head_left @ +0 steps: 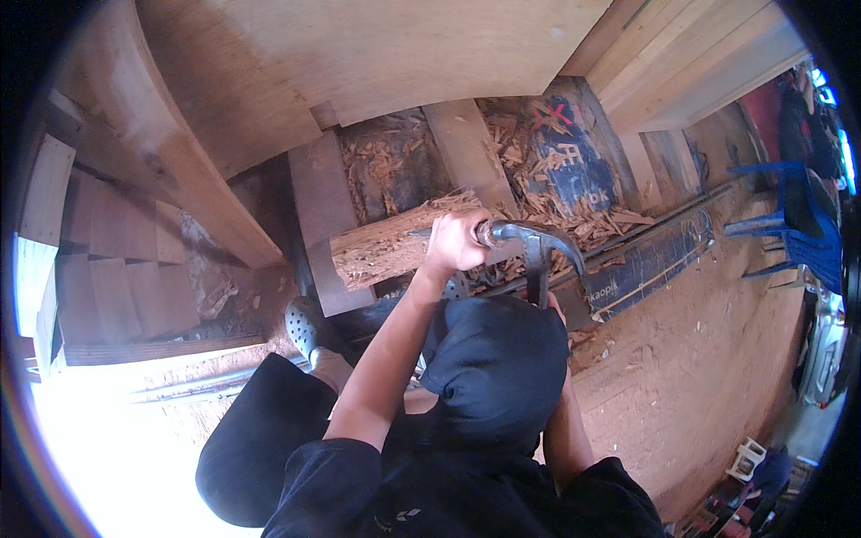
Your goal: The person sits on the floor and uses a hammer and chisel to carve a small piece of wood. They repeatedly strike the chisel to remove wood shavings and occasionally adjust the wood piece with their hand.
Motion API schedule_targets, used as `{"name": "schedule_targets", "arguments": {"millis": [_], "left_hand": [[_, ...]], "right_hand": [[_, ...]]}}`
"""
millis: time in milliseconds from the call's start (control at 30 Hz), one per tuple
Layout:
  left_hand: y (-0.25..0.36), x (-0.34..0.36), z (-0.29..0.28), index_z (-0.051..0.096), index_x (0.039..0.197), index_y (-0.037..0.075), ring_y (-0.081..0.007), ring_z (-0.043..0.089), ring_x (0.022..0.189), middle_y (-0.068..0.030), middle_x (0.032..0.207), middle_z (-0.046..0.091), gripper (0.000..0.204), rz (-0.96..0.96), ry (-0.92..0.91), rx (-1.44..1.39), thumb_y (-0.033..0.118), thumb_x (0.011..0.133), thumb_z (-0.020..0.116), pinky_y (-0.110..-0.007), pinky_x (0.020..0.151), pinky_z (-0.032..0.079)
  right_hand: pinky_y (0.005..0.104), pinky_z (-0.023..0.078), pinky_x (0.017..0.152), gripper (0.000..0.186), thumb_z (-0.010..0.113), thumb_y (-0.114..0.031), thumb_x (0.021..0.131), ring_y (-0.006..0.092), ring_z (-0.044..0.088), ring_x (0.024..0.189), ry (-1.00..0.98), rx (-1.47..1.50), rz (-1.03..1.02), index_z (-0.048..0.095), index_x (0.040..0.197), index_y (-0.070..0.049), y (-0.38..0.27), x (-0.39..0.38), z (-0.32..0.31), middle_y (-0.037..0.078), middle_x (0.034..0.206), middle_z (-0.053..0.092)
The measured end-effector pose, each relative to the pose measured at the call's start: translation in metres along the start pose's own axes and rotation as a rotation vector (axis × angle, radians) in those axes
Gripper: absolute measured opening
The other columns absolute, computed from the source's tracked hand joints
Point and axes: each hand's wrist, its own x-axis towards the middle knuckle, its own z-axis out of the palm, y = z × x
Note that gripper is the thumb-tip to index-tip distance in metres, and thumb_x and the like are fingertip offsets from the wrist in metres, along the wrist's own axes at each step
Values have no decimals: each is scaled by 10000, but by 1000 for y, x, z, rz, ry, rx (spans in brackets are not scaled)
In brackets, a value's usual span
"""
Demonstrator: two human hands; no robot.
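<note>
My left hand [459, 240] is closed around a chisel, its butt end [487, 235] poking out beside the thumb. A thin metal tip [421, 233] shows on the hand's other side, over a rough, splintered wood block [381, 240]. Against or very near the butt end is the face of a claw hammer [536, 244], its curved claw turned right. The hammer's handle runs down to my right hand [555, 303], which is mostly hidden behind my black-clad knee [498, 372]; only a little of it shows, closed on the handle.
Wood chips [529, 166] cover the dark sheeting and planks ahead. A big plywood panel [377, 54] and a curved timber [184, 161] rise beyond. My clog [305, 327] rests left of the block. Blue plastic chairs [798, 224] stand at right on the brown ground.
</note>
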Motion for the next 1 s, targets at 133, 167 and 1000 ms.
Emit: {"name": "schedule_targets", "arguments": {"millis": [133, 167, 1000], "left_hand": [[-1, 1, 1, 670, 807, 94, -332, 630, 687, -120, 733, 648, 247, 13, 0, 6, 249, 628, 741, -380, 604, 502], [-2, 1, 1, 671, 809, 95, -333, 630, 689, -121, 735, 648, 250, 20, 11, 1, 248, 625, 741, -382, 605, 501], [-2, 1, 4, 644, 814, 95, -359, 614, 733, -136, 744, 634, 283, 15, 63, -30, 155, 537, 638, -403, 638, 495]], "right_hand": [[254, 417, 587, 208, 615, -211, 887, 62, 499, 676, -36, -85, -63, 553, 936, -18, -1, 1, -2, 17, 705, 576], [256, 418, 578, 208, 617, -212, 886, 60, 505, 671, -45, -111, -86, 556, 925, -18, -1, 1, -2, 23, 694, 579], [276, 315, 344, 461, 372, -582, 929, 112, 373, 386, 374, 587, -682, 440, 897, -127, -98, -18, -68, -13, 500, 375]]}}
